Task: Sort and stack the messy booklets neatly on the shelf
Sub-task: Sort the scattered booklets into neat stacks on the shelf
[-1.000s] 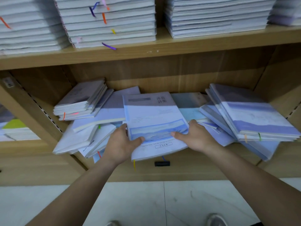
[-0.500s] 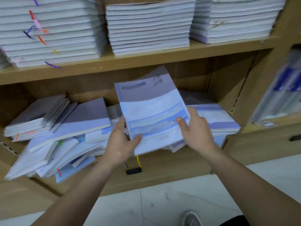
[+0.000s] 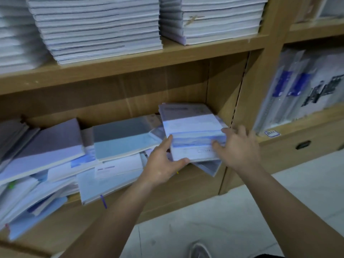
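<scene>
Left hand point(image 3: 163, 162) and right hand point(image 3: 240, 148) hold 1 blue-and-white paper booklet point(image 3: 191, 127).
Left clasps its near-left corner, right pinches its right edge; it lies at the right end of the light wooden shelf point(image 3: 186, 190).

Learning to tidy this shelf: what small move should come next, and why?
Probably ease the booklet down and square it with the pile beneath. Left hand and right hand both grip it at the right end of the shelf, and the pile's corner juts out in front.
</scene>
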